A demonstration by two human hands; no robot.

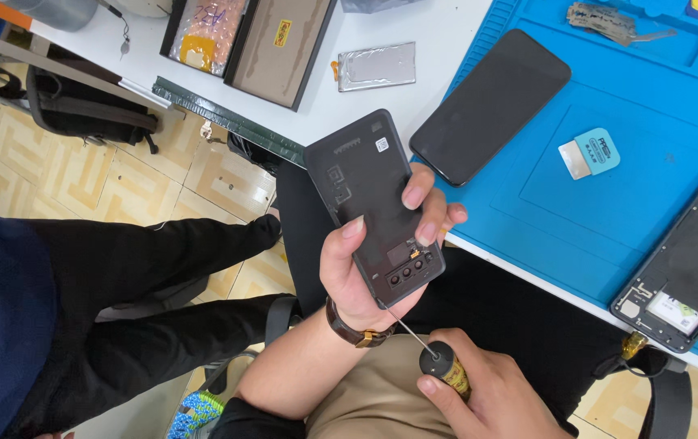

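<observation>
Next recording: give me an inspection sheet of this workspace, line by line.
Surface: white table with a blue rubber work mat on it.
Job's things: dark grey phone back cover, inner side up; thin black-and-yellow-handled screwdriver, its tip at the cover's camera end.
Clutter: black phone lying on the mat's edge; opened phone body; blue-handled scraper; silver battery pouch; two flat packages.
Hands: left hand grips the cover; right hand holds the screwdriver.
Cables: nothing seen.
Surroundings: patterned tile floor, black bag, a seated person's dark trouser leg.
</observation>
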